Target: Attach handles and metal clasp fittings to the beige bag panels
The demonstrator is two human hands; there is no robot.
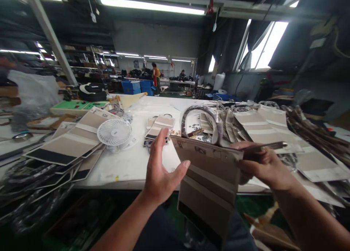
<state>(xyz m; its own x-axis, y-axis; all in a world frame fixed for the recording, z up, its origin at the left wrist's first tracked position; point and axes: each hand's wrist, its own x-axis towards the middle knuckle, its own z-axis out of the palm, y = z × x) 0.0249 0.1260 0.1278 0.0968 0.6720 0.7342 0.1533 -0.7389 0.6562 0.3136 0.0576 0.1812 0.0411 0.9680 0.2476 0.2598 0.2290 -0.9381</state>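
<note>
A beige bag panel (209,178) with a dark lower band hangs upright in front of me, over the table's front edge. From its top rises a curved handle (202,110) wrapped in clear plastic. My right hand (259,165) is closed around the panel's right upper edge. A slim metal-tipped tool (276,146) also sticks out of that hand to the right; its kind is unclear. My left hand (164,170) is open beside the panel's left edge, thumb and fingers spread. Small metal pieces (195,127) lie on the table behind the panel.
A white fan (115,132) stands left on the white table (128,167). Bag panels (68,138) are piled at left, others (262,123) at right, and a small stack (161,125) lies mid-table. A green machine (69,105) sits behind. A person (156,77) stands far off.
</note>
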